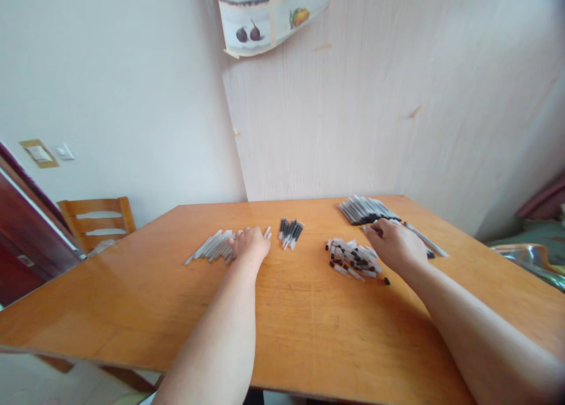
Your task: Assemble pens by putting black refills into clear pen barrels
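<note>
1. The left hand (251,242) curled at the clear tubes (212,246); I could not tell its grip.
2. The right hand (395,244) curled beside the caps (355,259), near the pens (365,208); its grip was unclear too.
3. Dark refills (290,231) lay between the hands on the wooden table (309,334).

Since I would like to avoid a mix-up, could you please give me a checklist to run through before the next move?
1. Left hand at the row of pale tubes: ok, at the row's right end.
2. Left hand's grip: cannot tell, fingers mostly hidden.
3. Right hand's grip: cannot tell, fingers partly hidden.
4. Dark slim rods apart from the other piles: ok, grouped between the hands.
5. Small black-and-white pieces lined up: not ok, a jumbled heap.
6. Long dark-ended sticks all bundled: not ok, one stick lies apart, beside the right hand.
</note>
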The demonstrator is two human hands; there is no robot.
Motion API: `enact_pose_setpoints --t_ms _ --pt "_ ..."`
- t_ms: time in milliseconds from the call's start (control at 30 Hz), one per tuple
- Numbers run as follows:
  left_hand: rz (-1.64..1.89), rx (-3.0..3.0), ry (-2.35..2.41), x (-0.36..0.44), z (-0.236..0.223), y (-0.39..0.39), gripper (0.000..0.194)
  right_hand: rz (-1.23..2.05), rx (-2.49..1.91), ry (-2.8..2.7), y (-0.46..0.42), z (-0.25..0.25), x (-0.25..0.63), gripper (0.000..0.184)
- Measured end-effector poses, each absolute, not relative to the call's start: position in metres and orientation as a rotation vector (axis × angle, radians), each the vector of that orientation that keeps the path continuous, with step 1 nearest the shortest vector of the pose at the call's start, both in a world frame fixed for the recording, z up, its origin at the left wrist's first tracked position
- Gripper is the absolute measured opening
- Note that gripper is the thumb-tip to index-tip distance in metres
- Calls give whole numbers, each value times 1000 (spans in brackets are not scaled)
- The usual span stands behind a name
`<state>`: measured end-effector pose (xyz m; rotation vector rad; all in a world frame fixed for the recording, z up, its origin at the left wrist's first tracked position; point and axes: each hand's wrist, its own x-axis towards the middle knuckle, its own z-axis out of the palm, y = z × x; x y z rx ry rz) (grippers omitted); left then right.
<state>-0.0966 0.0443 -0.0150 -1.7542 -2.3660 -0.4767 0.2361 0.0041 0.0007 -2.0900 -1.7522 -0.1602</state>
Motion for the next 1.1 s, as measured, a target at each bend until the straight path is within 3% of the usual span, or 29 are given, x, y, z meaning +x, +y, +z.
enact_pose_setpoints --t_ms 800,1100 --pt "-337 -1792 -2337 -81 -7 39 24 -127 -1958 -1772 1 -1 229 38" --pt "-546 -1978 -2299 -74 -4 39 29 -140 -1889 -1769 0 0 224 38"
